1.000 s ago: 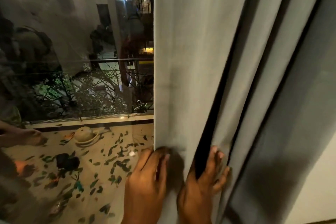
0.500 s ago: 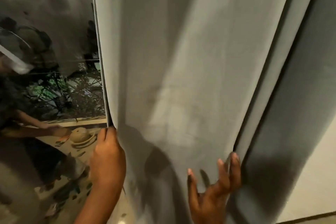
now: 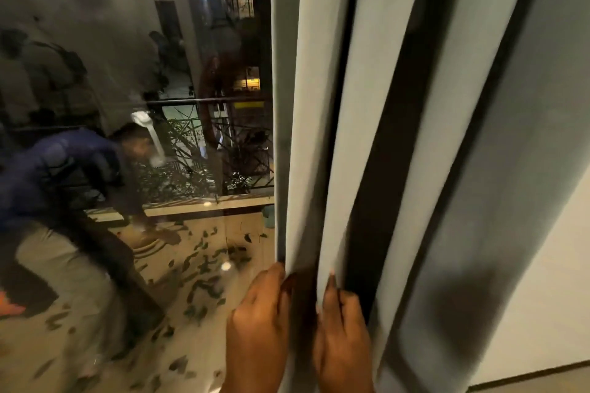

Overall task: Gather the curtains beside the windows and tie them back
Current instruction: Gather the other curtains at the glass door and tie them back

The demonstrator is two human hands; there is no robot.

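I see the curtain (image 3: 376,137) bunched into folds just right of the window (image 3: 134,105), which shows a dark balcony and a reflection. My left hand (image 3: 260,325) has its grip clamped on the fold at the window's edge; my right hand (image 3: 343,333) is closed on the next fold, beside it. The risk, I judge: the outer folds (farthest from the window) hang loose, so pressing the pleats together could let them spring apart. No tie-back shows.

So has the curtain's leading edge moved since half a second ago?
Yes. The curtain edge has moved right, away from the window glass, uncovering more of it, gathered into folds between both hands.
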